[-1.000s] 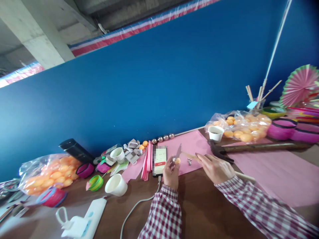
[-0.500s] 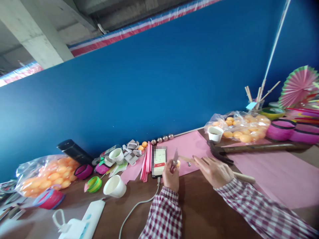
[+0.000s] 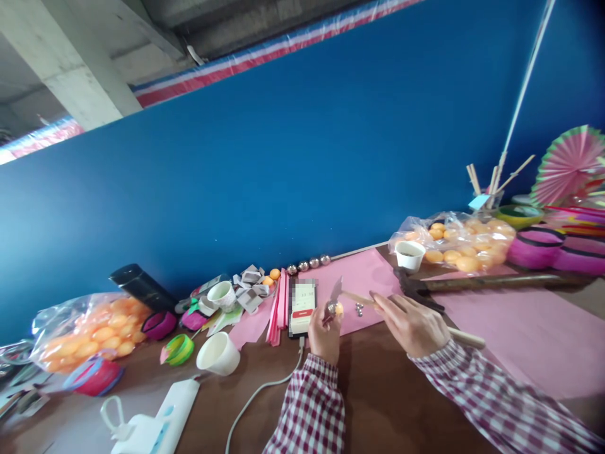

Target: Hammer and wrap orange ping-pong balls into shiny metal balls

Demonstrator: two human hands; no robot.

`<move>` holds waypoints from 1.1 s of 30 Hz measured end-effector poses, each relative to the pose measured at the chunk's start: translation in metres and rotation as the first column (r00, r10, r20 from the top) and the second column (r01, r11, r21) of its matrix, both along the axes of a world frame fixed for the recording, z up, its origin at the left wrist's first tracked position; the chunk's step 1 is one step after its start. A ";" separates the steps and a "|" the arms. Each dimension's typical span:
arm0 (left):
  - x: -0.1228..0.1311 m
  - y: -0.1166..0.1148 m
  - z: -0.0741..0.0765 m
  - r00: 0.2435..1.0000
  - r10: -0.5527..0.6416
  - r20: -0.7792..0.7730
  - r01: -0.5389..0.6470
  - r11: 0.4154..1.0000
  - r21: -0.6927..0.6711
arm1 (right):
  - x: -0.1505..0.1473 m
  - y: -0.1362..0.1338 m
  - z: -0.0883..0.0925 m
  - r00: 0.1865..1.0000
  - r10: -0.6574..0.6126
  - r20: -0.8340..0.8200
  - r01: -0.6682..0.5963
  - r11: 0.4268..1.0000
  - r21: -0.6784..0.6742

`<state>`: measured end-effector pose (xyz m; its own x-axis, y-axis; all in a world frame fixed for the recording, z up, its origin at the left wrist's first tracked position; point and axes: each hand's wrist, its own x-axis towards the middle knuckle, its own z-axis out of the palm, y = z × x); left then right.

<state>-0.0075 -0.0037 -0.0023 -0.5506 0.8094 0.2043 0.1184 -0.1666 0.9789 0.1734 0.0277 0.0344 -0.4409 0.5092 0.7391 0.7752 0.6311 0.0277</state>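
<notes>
My left hand point(image 3: 325, 334) is closed around a small yellow-orange ball point(image 3: 339, 309), with something silvery beside it. A grey, pointed blade-like piece point(image 3: 336, 289) sticks up from those fingers; its kind is unclear. My right hand point(image 3: 411, 323) grips a pale wooden stick point(image 3: 467, 338), whose thin end points toward the ball. Whether that end touches the ball is hard to make out. Small silver beads point(image 3: 359, 309) lie between my hands on a pink paper sheet point(image 3: 352, 277). Left of my left hand is a phone point(image 3: 302, 306) with a cable plugged in.
At right, a hammer point(image 3: 491, 282) lies near a white cup point(image 3: 409, 255) and a bag of orange balls point(image 3: 466, 243). Another ball bag point(image 3: 94, 331), a tipped paper cup point(image 3: 218, 354) and a power strip point(image 3: 174, 410) are at left. Silver balls point(image 3: 314, 263) line the wall.
The grey pointed piece leans slightly more to the right. My right hand has shifted a little right with the stick, and more of the silver beads shows.
</notes>
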 end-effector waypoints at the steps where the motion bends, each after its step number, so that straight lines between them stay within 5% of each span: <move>1: 0.000 0.000 0.001 1.000 -0.010 -0.008 0.010 1.000 -0.011 | 0.000 -0.001 0.001 1.000 0.010 0.008 -0.010 1.000 -0.001; 11: 0.003 -0.004 0.005 0.991 -0.056 -0.121 0.051 0.998 -0.044 | -0.001 -0.004 0.001 0.997 0.058 0.053 -0.057 0.998 -0.019; 22: 0.004 -0.001 -0.003 0.999 -0.044 -0.023 0.043 0.999 -0.025 | -0.001 -0.004 0.002 0.994 0.072 0.080 -0.069 0.997 -0.032; 27: 0.003 -0.002 0.001 1.000 0.014 -0.019 -0.014 1.000 -0.011 | 0.003 0.010 -0.001 0.994 -0.110 -0.027 0.108 0.993 -0.049; 33: 0.003 -0.006 0.006 1.000 -0.015 -0.008 0.015 1.000 0.002 | 0.010 0.027 -0.005 0.952 -0.234 0.199 0.271 0.945 -0.185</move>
